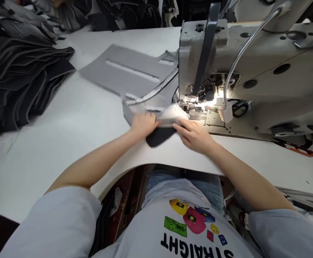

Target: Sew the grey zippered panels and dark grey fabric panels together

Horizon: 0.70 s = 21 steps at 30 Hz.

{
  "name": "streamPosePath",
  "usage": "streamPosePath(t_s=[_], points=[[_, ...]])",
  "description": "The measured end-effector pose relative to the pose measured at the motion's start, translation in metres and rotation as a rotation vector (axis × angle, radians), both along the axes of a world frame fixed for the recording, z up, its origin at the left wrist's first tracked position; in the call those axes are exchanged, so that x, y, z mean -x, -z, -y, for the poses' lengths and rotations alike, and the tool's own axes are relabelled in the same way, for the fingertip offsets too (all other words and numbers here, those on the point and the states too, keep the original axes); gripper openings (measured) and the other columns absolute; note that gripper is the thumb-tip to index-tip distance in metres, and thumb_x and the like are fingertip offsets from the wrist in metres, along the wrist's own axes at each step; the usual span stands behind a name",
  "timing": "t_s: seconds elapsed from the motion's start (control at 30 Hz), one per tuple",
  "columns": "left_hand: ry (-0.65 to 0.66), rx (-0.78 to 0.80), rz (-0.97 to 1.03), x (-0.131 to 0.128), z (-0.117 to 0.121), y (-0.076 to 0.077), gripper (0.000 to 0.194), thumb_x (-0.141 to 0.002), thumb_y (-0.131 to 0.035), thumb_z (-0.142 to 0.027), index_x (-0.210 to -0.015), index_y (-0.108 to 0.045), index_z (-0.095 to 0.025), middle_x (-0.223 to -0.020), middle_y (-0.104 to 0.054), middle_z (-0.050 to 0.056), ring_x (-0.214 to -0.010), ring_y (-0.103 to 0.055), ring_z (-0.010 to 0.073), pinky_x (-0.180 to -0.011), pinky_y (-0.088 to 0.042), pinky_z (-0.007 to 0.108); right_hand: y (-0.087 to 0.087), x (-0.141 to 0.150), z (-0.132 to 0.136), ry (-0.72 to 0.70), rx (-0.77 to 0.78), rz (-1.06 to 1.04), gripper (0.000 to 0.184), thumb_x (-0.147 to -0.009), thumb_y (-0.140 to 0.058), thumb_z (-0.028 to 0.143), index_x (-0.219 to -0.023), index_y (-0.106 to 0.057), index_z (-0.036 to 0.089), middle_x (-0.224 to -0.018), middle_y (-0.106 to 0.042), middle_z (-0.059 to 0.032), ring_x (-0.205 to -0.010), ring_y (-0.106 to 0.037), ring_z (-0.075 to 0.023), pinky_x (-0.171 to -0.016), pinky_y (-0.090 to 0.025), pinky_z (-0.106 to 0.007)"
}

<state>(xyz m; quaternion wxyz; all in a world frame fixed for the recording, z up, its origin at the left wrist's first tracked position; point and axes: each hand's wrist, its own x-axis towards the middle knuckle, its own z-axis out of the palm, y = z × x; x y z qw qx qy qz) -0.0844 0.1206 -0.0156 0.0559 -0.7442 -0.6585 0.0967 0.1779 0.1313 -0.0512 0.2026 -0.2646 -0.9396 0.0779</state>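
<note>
A grey padded fabric piece (134,66) with white strips and a dark outer side lies on the white table, its right edge reaching under the sewing machine (207,53). My left hand (143,125) is closed on its near, folded edge, the fingers slightly blurred. Just right of it, my right hand (195,135) grips the same edge by the fingertips, close to the lit needle area (194,107). Below the fold, a dark flap (160,136) shows between both hands. The undersides of my fingers are hidden.
A tall stack of dark fabric pieces (19,79) stands at the left of the white table (72,125). More fabric heaps (126,14) line the back. A flexible lamp (225,111) hangs right of the needle. Orange-handled snips (298,148) lie at the right.
</note>
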Motion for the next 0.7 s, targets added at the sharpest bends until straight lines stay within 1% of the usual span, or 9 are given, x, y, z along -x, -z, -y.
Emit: streamPosePath(t_s=[0.1,0.2,0.27,0.33,0.43,0.5,0.57,0.63,0.7], points=[[0.144,0.089,0.098,0.018,0.072,-0.013,0.038,-0.096,-0.051,-0.045,-0.112,-0.063,-0.013,-0.113,-0.069,0.02,-0.1,-0.067,0.0339,-0.081,-0.051,0.043,0.004,0.003,0.002,-0.1,0.045,0.0,0.037,-0.098,-0.043,0.02,-0.125,-0.069,0.017,-0.14,-0.062,-0.0124,-0.132,-0.055,-0.026,-0.111,-0.041,-0.047],[0.178,0.026,0.149,0.054,0.117,-0.011,0.053,-0.088,-0.058,-0.044,-0.132,-0.056,-0.014,-0.146,-0.051,0.021,-0.135,-0.048,0.0396,-0.106,-0.045,0.053,0.008,0.003,0.0,-0.085,0.064,-0.003,0.038,-0.098,-0.041,0.017,-0.124,-0.07,0.017,-0.138,-0.063,-0.0104,-0.132,-0.056,-0.0257,-0.112,-0.042,-0.048],[0.072,0.056,0.185,0.074,0.13,-0.009,0.047,-0.085,-0.052,-0.034,-0.127,-0.059,-0.013,-0.141,-0.057,0.019,-0.136,-0.049,0.0369,-0.106,-0.047,0.049,0.01,0.002,-0.001,-0.096,0.046,0.002,0.04,-0.097,-0.042,0.015,-0.127,-0.068,0.016,-0.139,-0.063,-0.011,-0.133,-0.055,-0.0271,-0.112,-0.043,-0.05],[-0.068,0.014,0.236,0.087,0.13,-0.022,0.038,-0.08,-0.045,-0.024,-0.111,-0.066,-0.017,-0.11,-0.074,0.012,-0.112,-0.067,0.0298,-0.09,-0.056,0.038,0.012,0.002,-0.002,-0.13,0.015,-0.001,0.04,-0.097,-0.042,0.015,-0.129,-0.066,0.016,-0.141,-0.061,-0.0122,-0.133,-0.055,-0.0279,-0.111,-0.044,-0.051],[-0.214,-0.453,0.251,0.107,0.112,-0.091,0.032,-0.079,-0.042,-0.032,-0.095,-0.067,-0.018,-0.078,-0.071,0.005,-0.08,-0.071,0.0233,-0.078,-0.057,0.035,0.015,0.003,-0.003,-0.173,-0.036,-0.044,0.038,-0.098,-0.043,0.016,-0.128,-0.066,0.015,-0.136,-0.064,-0.0153,-0.125,-0.061,-0.0281,-0.107,-0.047,-0.051],[-0.248,-0.751,0.206,0.134,0.098,-0.161,0.046,-0.087,-0.033,-0.043,-0.101,-0.065,-0.013,-0.099,-0.07,0.006,-0.103,-0.068,0.0252,-0.097,-0.049,0.046,0.016,0.003,-0.003,-0.173,-0.057,-0.085,0.035,-0.098,-0.044,0.018,-0.124,-0.067,0.014,-0.13,-0.067,-0.0159,-0.118,-0.064,-0.0277,-0.103,-0.05,-0.048],[-0.379,-1.005,0.132,0.175,0.09,-0.222,0.056,-0.097,-0.02,-0.042,-0.128,-0.054,-0.011,-0.122,-0.062,0.001,-0.129,-0.055,0.0228,-0.109,-0.032,0.05,0.016,0.002,-0.004,-0.169,-0.071,-0.112,0.033,-0.099,-0.044,0.018,-0.122,-0.068,0.015,-0.125,-0.07,-0.0147,-0.114,-0.066,-0.0272,-0.101,-0.052,-0.047],[-0.642,-1.012,0.139,0.221,0.091,-0.251,0.05,-0.095,-0.038,-0.041,-0.136,-0.045,-0.012,-0.138,-0.055,0.005,-0.14,-0.044,0.0286,-0.119,-0.023,0.054,0.016,-0.001,-0.004,-0.176,-0.082,-0.116,0.034,-0.098,-0.044,0.018,-0.125,-0.066,0.017,-0.123,-0.07,-0.0137,-0.113,-0.066,-0.0272,-0.099,-0.052,-0.047],[-0.844,-0.884,0.21,0.257,0.102,-0.239,0.058,-0.092,-0.045,-0.054,-0.135,-0.047,-0.015,-0.146,-0.051,0.013,-0.143,-0.039,0.036,-0.122,-0.023,0.059,0.016,-0.001,-0.004,-0.179,-0.087,-0.109,0.039,-0.098,-0.043,0.018,-0.133,-0.06,0.019,-0.124,-0.07,-0.0131,-0.114,-0.065,-0.0279,-0.098,-0.052,-0.047]])
